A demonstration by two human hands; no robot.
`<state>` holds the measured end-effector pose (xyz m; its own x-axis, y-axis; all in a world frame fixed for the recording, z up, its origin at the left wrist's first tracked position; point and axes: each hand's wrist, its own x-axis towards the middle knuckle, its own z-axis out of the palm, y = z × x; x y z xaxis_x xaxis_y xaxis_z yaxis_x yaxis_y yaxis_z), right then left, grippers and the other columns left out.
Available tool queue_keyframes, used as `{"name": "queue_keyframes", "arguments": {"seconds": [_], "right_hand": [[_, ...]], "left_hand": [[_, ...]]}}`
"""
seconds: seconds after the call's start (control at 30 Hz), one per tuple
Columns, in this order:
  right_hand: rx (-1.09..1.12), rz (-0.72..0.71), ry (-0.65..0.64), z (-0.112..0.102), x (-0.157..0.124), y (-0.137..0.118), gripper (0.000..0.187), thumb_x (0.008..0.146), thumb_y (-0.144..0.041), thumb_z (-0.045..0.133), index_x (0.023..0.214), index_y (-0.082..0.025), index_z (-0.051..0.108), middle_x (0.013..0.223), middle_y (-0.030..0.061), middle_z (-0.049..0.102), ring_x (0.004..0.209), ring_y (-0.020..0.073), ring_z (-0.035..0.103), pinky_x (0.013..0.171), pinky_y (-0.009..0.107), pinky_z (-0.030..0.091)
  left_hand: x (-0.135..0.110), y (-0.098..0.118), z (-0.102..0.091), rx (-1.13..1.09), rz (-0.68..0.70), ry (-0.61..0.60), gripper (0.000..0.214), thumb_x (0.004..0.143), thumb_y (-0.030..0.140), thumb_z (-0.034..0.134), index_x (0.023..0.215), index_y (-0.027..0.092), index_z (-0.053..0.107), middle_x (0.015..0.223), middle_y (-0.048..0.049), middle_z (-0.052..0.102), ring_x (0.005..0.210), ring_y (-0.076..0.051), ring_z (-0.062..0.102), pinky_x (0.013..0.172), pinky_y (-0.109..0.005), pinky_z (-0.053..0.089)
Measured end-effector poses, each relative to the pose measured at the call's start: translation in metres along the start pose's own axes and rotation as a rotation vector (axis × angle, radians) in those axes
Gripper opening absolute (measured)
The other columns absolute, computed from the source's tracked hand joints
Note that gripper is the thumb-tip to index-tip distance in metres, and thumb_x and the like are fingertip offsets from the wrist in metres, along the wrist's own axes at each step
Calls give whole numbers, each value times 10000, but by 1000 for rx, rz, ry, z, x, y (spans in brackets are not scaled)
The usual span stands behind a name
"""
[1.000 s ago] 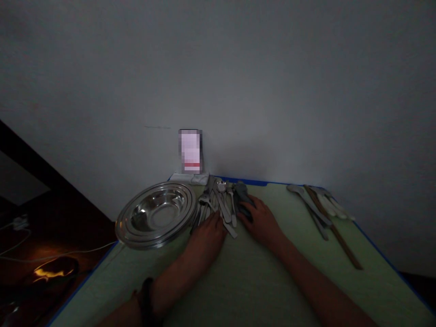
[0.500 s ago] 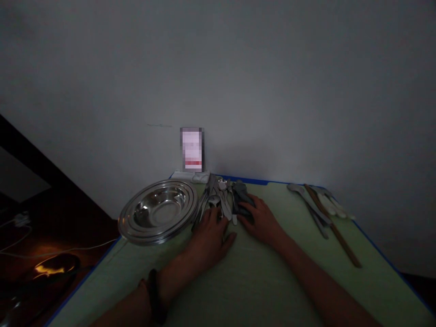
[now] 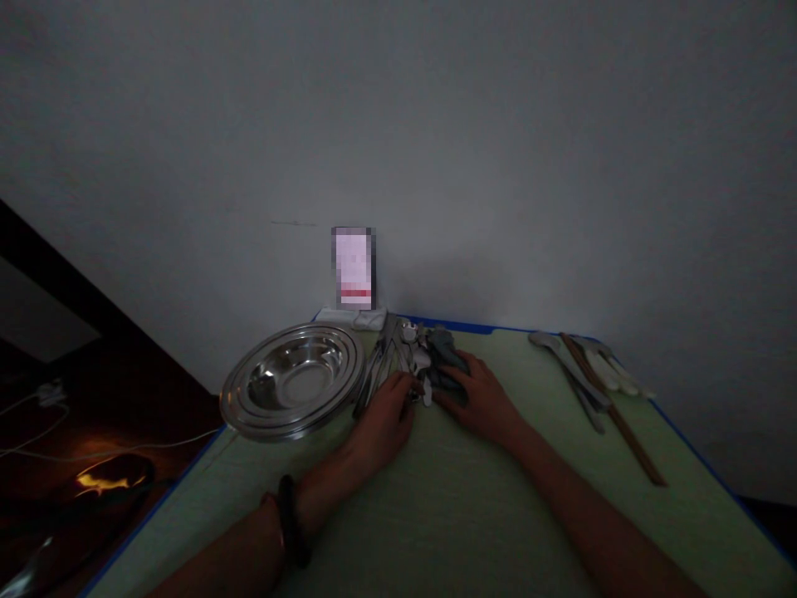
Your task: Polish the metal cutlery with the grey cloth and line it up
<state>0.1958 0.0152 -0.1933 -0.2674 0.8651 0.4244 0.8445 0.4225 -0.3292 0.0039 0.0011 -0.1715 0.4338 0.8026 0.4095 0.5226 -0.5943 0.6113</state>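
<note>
A pile of metal cutlery [image 3: 381,370] lies in the middle of the table. My left hand [image 3: 391,415] is at its near end, fingers bunched together beside a shiny spoon [image 3: 422,358]. The fingertips appear to pinch this spoon, though its handle is partly hidden. My right hand [image 3: 482,403] lies at the pile's right side, its thumb and fingers around a bundle of dark grey utensils [image 3: 443,347]. What kind they are is too dark to tell. A small flat metal handle end [image 3: 427,394] shows between the two hands.
Stacked steel plates [image 3: 354,374] stand at the left. Behind them, a lit phone [image 3: 354,267] leans on the wall above a white object [image 3: 339,317]. Grey long-handled spoons [image 3: 569,370], brown chopsticks [image 3: 628,440] and white spoons [image 3: 613,375] lie along the right edge.
My left hand has shifted slightly, its fingers drawing together, and the spoon bowl has moved rightward within the pile. My right hand stays almost where it was. The view has shifted slightly.
</note>
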Motion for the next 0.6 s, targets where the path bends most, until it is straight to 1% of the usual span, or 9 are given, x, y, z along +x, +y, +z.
{"name": "queue_keyframes", "arguments": {"seconds": [0.1,0.23,0.33,0.4,0.43,0.5,0.53,0.57,0.6], "right_hand": [[29,32,16,0,1,-1,429,800,-410,516,1165,-187,551,1274,150,442,1147,281,436,965,449,388],[92,116,79,-1,3,0,385,825,-320,469,1169,-161,532,1214,154,483,1083,266,489,945,426,407],[194,180,160,-2,5,2,313,820,-306,456,1078,-181,581,1132,138,534,1000,257,535,911,427,417],[319,253,223,-3,6,3,259,813,-333,462,976,-194,606,1012,116,589,903,244,566,851,410,434],[375,298,251,-4,6,4,248,815,-354,454,935,-197,605,923,101,610,834,236,577,807,398,443],[447,394,309,-6,7,6,270,836,-400,409,897,-201,583,758,67,613,712,221,575,724,378,445],[466,436,339,-6,7,9,302,851,-424,372,904,-200,568,722,59,608,688,219,572,702,373,441],[480,470,370,-7,7,12,340,863,-446,333,924,-195,553,733,64,611,703,223,575,703,373,439],[499,503,404,-7,7,16,376,870,-465,300,948,-187,541,783,80,621,751,229,581,721,377,437]], "left_hand": [[1,2,0,-50,-1,66,240,784,15,401,886,187,532,979,-61,547,944,-171,543,848,-327,449],[2,3,0,-109,-12,114,171,845,107,424,927,191,548,1107,-83,554,1031,-187,540,880,-354,444],[3,3,-2,-146,-11,105,153,838,124,452,889,195,579,1149,-82,579,1037,-194,562,870,-350,457],[3,5,-3,-176,-4,97,162,832,127,457,838,194,605,1168,-81,590,1041,-206,568,861,-357,464],[3,7,-4,-201,-12,91,170,829,131,458,826,192,617,1186,-82,587,1011,-207,585,840,-357,476],[3,11,-4,-305,-71,93,174,832,160,460,843,183,632,1227,-94,569,864,-188,636,750,-340,513],[3,13,-5,-383,-120,103,173,834,185,463,873,176,632,1245,-106,555,785,-172,648,687,-321,528],[2,16,-5,-467,-179,119,183,838,213,468,918,168,626,1238,-119,559,708,-153,650,622,-297,533],[2,18,-6,-544,-239,131,211,840,243,473,976,161,613,1185,-127,592,632,-135,642,559,-273,527]]}}
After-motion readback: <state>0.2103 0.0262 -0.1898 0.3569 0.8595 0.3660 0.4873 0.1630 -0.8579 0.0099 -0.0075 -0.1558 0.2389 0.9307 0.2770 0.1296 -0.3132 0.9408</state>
